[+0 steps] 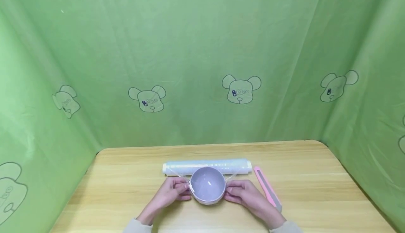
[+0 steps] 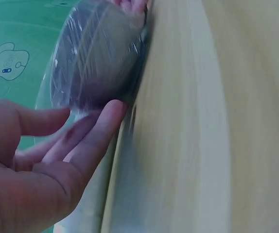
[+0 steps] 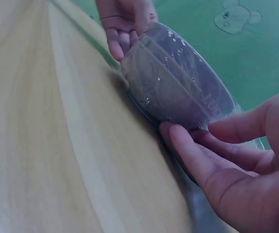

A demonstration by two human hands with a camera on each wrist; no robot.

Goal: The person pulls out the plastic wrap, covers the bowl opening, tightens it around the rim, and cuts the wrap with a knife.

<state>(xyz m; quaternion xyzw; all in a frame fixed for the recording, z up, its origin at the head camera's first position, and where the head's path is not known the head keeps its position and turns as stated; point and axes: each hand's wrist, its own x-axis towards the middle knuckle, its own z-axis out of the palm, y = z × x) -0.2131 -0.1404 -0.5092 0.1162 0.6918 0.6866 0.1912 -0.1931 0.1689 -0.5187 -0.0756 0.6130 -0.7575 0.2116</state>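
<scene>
A greyish-purple bowl (image 1: pixel 207 184) stands upright on the table, with clear cling film (image 3: pixel 171 80) stretched over its mouth and wrinkled down its side. At the bowl's left side, my left hand (image 1: pixel 171 193) pinches the film's edge close to the rim. My right hand (image 1: pixel 246 195) does the same on the right, thumb above and fingers low against the bowl's wall. Just behind the bowl lies a roll of cling film (image 1: pixel 209 163), and loose film spreads from the bowl toward it. In both wrist views the fingertips partly hide the gathered film.
A pink and grey cutter (image 1: pixel 267 188) lies at a slant to the right, close to my right forearm. The wooden table (image 1: pixel 126 162) is enclosed behind and on both sides by green curtains (image 1: pixel 196 50) printed with bear heads.
</scene>
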